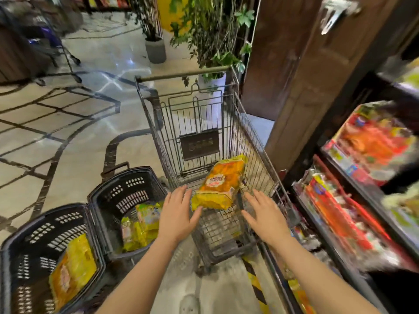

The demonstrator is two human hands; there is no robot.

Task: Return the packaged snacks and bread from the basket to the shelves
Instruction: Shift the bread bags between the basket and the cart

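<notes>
A yellow-orange snack bag [221, 183] lies in the wire shopping cart [256, 141]. My left hand [178, 214] reaches over the cart's near end with straight fingers, its thumb just under the bag's near-left corner. My right hand [264, 215] hovers open to the right of the bag, apart from it. A black basket [127, 189] left of the cart holds yellow-green packets [142, 225]. A second black basket [45, 225] at the lower left holds a yellow bag [72, 270].
Shelves [353, 223] packed with red and orange packages run along the right, blurred. A dark wooden pillar [294, 75] stands behind them. Potted plants [210, 41] stand beyond the cart. Another cart [52, 41] is at the far left on the tiled floor.
</notes>
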